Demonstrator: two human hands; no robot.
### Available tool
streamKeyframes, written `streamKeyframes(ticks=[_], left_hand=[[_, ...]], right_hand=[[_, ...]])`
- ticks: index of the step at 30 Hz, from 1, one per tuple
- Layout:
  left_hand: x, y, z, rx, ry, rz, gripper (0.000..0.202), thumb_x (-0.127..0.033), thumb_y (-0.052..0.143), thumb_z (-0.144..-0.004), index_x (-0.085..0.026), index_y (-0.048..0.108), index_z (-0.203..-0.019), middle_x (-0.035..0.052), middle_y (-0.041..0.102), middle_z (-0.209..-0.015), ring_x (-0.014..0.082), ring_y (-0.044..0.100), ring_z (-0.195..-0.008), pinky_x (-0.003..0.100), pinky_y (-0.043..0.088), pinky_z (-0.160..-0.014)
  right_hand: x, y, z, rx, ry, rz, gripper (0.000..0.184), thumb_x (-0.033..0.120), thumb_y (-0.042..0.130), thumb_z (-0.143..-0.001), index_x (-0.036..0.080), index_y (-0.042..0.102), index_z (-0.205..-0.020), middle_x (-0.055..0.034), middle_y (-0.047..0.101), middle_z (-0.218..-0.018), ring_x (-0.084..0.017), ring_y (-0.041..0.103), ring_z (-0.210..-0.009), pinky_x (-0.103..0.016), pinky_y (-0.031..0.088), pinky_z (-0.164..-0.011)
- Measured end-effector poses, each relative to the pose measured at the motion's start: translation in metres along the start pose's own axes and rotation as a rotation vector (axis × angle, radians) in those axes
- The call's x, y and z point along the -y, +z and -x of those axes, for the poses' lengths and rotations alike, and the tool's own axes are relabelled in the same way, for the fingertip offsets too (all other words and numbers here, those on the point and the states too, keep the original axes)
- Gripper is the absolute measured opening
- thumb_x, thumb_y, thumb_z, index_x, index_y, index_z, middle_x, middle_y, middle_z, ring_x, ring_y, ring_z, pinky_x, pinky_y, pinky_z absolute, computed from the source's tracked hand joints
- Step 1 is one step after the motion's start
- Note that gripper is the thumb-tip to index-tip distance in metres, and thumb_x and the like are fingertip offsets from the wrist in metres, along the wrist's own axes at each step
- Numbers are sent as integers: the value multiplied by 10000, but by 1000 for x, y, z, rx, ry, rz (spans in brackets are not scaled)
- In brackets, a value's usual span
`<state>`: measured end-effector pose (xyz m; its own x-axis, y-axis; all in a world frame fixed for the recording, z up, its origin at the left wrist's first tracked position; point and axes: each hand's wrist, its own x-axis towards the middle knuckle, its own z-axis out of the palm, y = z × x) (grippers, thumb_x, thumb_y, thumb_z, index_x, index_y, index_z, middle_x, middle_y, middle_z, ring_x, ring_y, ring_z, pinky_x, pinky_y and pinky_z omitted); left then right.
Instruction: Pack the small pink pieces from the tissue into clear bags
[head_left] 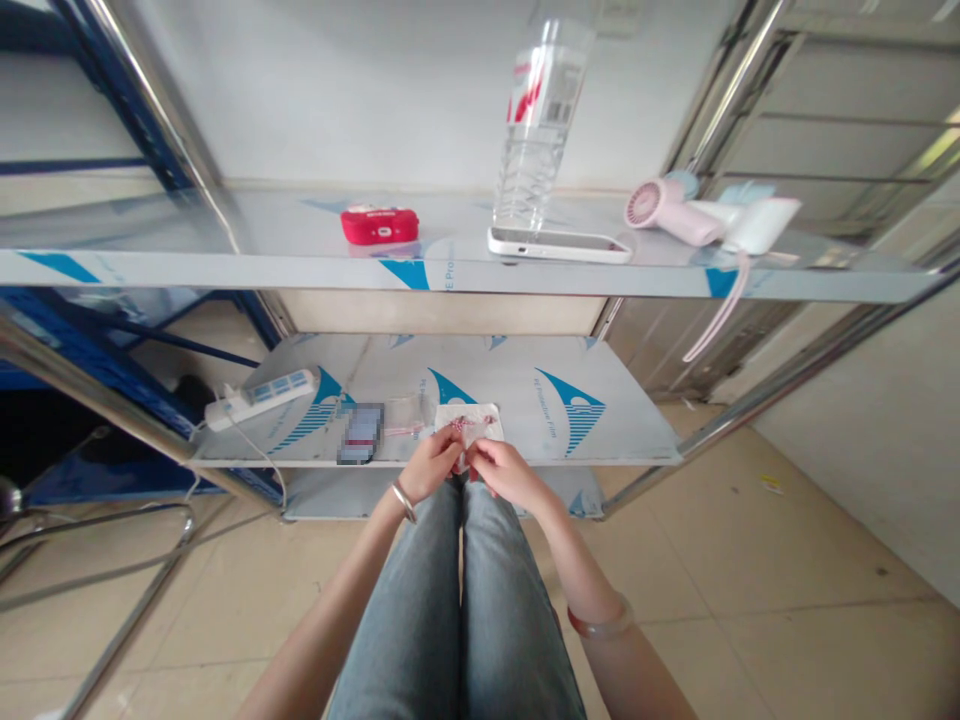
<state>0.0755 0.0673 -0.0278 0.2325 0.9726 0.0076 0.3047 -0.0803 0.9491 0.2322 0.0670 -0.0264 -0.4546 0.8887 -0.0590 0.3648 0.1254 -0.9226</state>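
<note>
1. Left hand (431, 462): fingers pinched on a red-and-white cord (459, 428), above the knees.
2. Right hand (504, 468): fingertips pinching the same cord, touching the left hand.
3. White paper (480, 414): just beyond both hands, on the lower shelf (630, 420).
4. Clear bag (405, 412): just beyond the left hand.

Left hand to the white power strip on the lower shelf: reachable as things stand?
Probably yes. The power strip lies in the open on the lower shelf, on the left hand's own side, with only a blurred card lying between. But that hand is pinching a red-and-white cord together with the right hand.
</note>
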Motion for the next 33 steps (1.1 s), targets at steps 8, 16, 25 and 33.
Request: streamKeyframes(ticks=[8, 16, 25, 33], left_hand=[[0, 3, 4, -76, 116, -335, 120, -148, 415, -808, -177, 498, -725, 2, 552, -635, 127, 510, -598, 235, 362, -590], [-6, 10, 9, -95, 146, -466, 186, -159, 345, -891, -190, 476, -763, 44, 599, -716, 164, 573, -679, 255, 385, -644], [-25, 13, 15, -61, 33, -767, 213, -223, 278, -944, -172, 485, -927, 89, 658, -809, 207, 645, -740, 279, 411, -660], [-30, 28, 9, -143, 56, -1115, 199, -166, 343, -914, -140, 526, -988, 127, 676, -846, 243, 656, -859, 344, 416, -791]], right_hand=[[1, 2, -4, -4, 88, -39, 191, 239, 413, -891, 168, 525, -753, -3, 614, -678, -70, 509, -397, -167, 334, -349], [-18, 10, -10, -63, 77, -251, 245, 365, 449, -882, 187, 507, -723, -6, 609, -624, -91, 531, -383, -167, 309, -285], [-5, 8, -9, -196, -45, -109, 225, 251, 431, -835, 191, 469, -622, 21, 533, -529, -104, 509, -466, -197, 365, -434], [2, 4, -2, -398, 39, 337, 309, 284, 475, -840, 188, 494, -547, -5, 566, -536, -126, 500, -538, -233, 282, -516]])
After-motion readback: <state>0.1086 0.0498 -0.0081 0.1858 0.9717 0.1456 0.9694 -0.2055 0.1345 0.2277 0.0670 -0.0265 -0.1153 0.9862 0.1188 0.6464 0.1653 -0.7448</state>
